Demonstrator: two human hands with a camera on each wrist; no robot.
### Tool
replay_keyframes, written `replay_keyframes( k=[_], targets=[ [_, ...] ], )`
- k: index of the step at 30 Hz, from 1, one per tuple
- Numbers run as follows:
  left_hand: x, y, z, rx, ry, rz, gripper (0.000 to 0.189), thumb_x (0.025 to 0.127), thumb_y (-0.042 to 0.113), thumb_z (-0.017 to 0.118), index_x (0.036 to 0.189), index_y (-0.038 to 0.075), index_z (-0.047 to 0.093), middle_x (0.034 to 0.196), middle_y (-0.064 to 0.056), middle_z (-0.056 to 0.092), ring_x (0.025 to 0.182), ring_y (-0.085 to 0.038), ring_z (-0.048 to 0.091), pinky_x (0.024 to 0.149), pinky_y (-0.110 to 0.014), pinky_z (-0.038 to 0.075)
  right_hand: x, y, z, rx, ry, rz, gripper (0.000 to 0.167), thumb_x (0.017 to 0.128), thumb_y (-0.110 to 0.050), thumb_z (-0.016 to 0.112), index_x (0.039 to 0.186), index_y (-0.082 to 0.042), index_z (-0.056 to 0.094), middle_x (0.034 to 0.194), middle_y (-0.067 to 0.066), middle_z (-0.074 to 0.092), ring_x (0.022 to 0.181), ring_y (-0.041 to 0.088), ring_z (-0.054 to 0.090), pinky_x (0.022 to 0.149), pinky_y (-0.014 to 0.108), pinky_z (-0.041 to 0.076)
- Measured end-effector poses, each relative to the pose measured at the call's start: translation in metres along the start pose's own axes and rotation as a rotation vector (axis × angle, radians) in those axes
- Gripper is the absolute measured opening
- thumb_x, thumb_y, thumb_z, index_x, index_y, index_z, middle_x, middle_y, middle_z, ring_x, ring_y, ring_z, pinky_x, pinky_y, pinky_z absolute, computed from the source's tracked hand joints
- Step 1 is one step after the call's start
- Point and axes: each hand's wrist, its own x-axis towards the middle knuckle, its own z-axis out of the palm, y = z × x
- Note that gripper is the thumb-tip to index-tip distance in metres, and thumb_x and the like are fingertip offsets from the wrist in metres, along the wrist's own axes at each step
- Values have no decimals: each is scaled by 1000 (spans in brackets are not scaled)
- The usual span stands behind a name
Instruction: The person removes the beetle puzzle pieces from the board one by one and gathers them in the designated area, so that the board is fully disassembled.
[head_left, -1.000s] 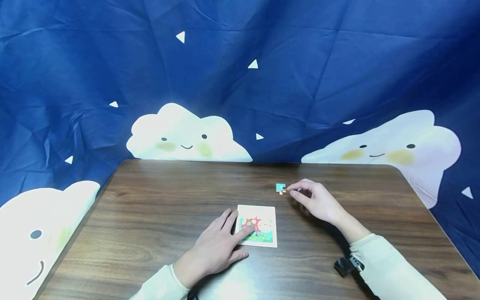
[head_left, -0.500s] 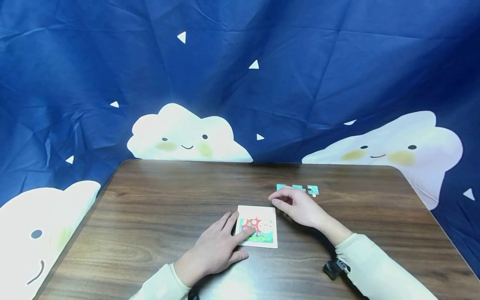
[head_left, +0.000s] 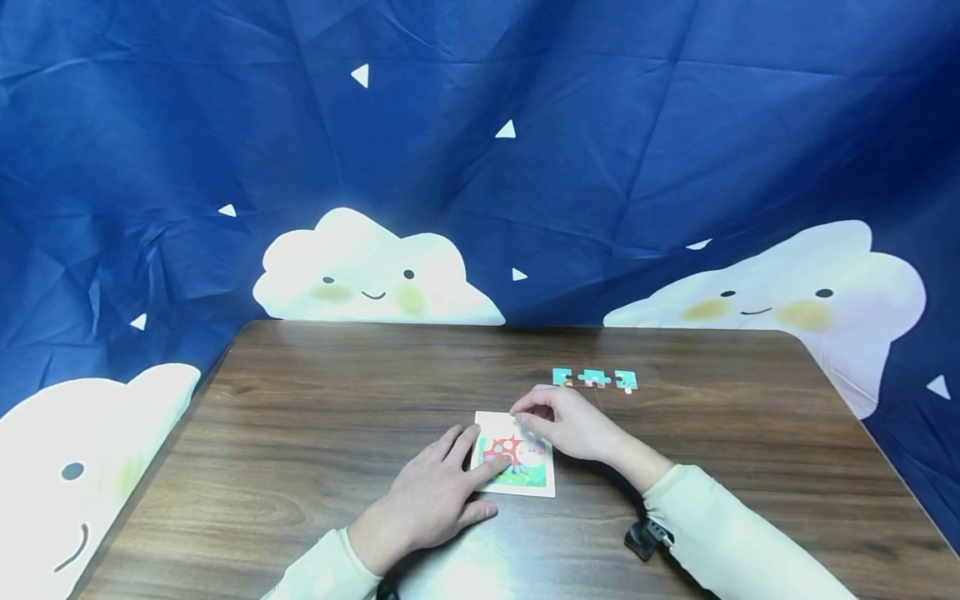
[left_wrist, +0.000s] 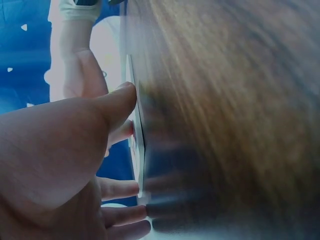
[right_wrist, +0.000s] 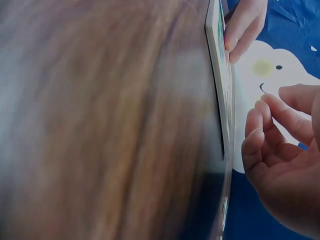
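A square jigsaw puzzle board [head_left: 529,479] with a pale frame lies on the wooden table, showing a red spotted figure over green and teal ground. Its upper strip is plain and pale. My left hand [head_left: 431,492] has its fingers stretched out, one resting on the picture and others at the board's left edge. Over the board's upper right hovers my right hand [head_left: 573,425], fingers loosely bent. In the right wrist view nothing shows between the right fingertips [right_wrist: 257,132]. Behind the board lie three puzzle pieces in a row: left [head_left: 562,377], middle [head_left: 595,378] and right [head_left: 626,381].
The dark wooden table [head_left: 315,417] extends on all sides of the board. A blue cloth [head_left: 420,125] printed with white clouds hangs behind its far edge. A black wrist camera [head_left: 641,540] sits under the right sleeve.
My right hand has moved left and nearer, from beside the puzzle pieces to above the board. The middle and right pieces have come into sight. My left hand has stayed put.
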Motion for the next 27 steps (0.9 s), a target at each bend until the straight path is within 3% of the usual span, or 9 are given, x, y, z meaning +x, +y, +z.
replay_keyframes(
  k=[12, 21, 24, 27],
  targets=[
    [-1, 0, -1, 2, 5, 0, 58, 103, 57, 63, 157, 39, 55, 160, -20, 51, 147, -40, 54, 113, -49, 54, 5, -6, 11, -21, -59, -40, 18, 104, -17, 69, 111, -8, 83, 97, -3, 69, 78, 5, 54, 68, 24, 46],
    [-3, 1, -2, 29, 24, 10, 60, 102, 57, 64, 158, 40, 54, 158, -21, 53, 145, -38, 56, 111, -48, 55, 7, -7, 16, -76, -84, -93, 16, 100, -12, 72, 109, -9, 86, 95, -3, 68, 82, 2, 53, 72, 22, 44],
    [-3, 1, -1, 31, 22, 10, 60, 102, 57, 65, 159, 40, 53, 159, -20, 53, 144, -38, 57, 111, -48, 55, 7, -4, 17, -74, -85, -112, 17, 101, -14, 72, 109, -10, 86, 95, -3, 67, 82, 4, 53, 71, 23, 45],
    [-3, 0, 0, 31, 22, 11, 61, 102, 57, 65, 159, 40, 53, 158, -20, 53, 144, -38, 57, 110, -48, 56, 11, 15, 25, -80, -69, -175, 19, 104, -20, 69, 110, -13, 86, 94, -4, 66, 80, 6, 53, 68, 24, 43]
  ],
)
